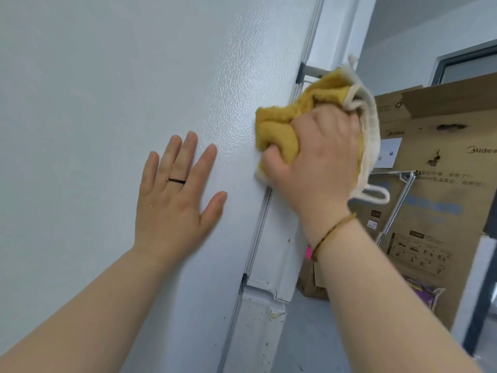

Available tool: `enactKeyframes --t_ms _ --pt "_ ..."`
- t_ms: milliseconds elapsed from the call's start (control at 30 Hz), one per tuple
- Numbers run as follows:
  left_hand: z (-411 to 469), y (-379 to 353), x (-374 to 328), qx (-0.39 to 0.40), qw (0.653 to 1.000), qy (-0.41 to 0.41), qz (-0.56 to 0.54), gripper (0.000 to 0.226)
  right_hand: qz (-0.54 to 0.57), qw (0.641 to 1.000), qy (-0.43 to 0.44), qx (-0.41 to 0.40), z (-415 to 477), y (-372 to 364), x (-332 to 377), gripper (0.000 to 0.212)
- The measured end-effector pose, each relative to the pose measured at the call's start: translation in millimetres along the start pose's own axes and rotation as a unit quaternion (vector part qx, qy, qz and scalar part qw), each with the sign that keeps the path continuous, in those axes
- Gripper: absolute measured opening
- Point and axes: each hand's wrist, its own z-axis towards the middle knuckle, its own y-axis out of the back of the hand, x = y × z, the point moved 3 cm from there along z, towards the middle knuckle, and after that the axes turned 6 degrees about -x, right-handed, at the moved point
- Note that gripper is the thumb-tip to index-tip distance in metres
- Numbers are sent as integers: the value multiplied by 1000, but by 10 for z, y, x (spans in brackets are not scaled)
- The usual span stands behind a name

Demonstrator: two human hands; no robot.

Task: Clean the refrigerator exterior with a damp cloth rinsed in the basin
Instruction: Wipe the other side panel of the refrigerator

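Observation:
The white, dimpled side of the refrigerator [107, 90] fills the left and middle of the head view. My left hand [174, 197] lies flat against it with fingers spread and a dark ring on one finger. My right hand [317, 160] grips a bunched yellow cloth [279, 130] with a cream edge and presses it against the refrigerator's right edge, near the door seam. The basin is not in view.
A large brown cardboard box [441, 146] stands close to the right of the refrigerator, with a metal rack bar [398, 200] in front of it. A smaller box and a purple packet [422, 292] lie on the floor below. Brown specks mark the refrigerator's lower front edge [269, 327].

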Motion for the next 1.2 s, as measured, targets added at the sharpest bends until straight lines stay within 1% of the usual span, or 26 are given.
enactKeyframes --t_ms 67,133,167,233,267,300,333,367,433,467,500,567,633,733,800,867,900,933,1000,1033,1067,1133,1200 --pt "-1 2 7 3 1000 -1 0 55 2 999 34 23 -330 97 111 30" --pt "0 5 21 10 1000 -5 -3 55 32 991 107 80 -718 245 99 28" --pt "-2 6 30 14 1000 -8 -3 55 49 981 149 112 -872 332 53 28" --pt "-5 8 37 25 1000 -13 2 57 67 951 254 162 -990 454 -102 30" --pt "-7 7 35 28 1000 -14 4 57 67 937 299 170 -941 463 -182 32" --pt "-9 5 34 28 1000 -13 6 56 65 931 320 162 -829 431 -235 32" --pt "-19 5 31 27 1000 -8 8 55 65 938 307 144 -685 373 -260 31" --pt "-34 5 25 26 1000 -1 7 55 66 955 264 121 -544 302 -264 30" --pt "-101 20 4 33 999 16 -2 55 78 984 143 79 -376 187 -207 28" --pt "-147 36 6 38 999 21 -5 55 82 989 100 68 -380 165 -150 28" --pt "-209 53 14 46 999 21 -6 54 88 991 80 65 -442 172 -99 27" --pt "-382 112 58 66 998 18 -2 55 107 986 98 83 -697 270 -5 24" --pt "-587 172 106 86 996 20 -3 57 112 974 155 123 -1048 436 58 23" --pt "-868 231 126 106 994 33 5 55 101 946 246 184 -1388 596 128 24" --pt "-961 242 117 106 993 49 10 52 105 926 308 191 -1318 562 106 24" --pt "-974 231 119 106 993 53 7 52 99 919 339 174 -1141 499 36 25" --pt "-979 227 132 105 993 51 8 52 93 927 328 158 -1058 465 -5 25" --pt "-983 221 143 105 993 47 9 51 85 940 299 139 -991 438 -42 26" --pt "-1011 211 165 100 994 38 13 51 74 968 215 109 -990 416 -15 27" --pt "-1026 206 174 97 995 34 12 51 75 977 177 97 -1053 421 30 27" --pt "-1036 198 182 96 995 31 9 51 76 980 158 95 -1152 428 77 28" --pt "-1048 180 216 98 995 18 6 55 79 972 185 124 -1370 466 158 29" --pt "-1057 177 238 94 996 7 7 57 86 952 247 160 -1414 545 127 25"
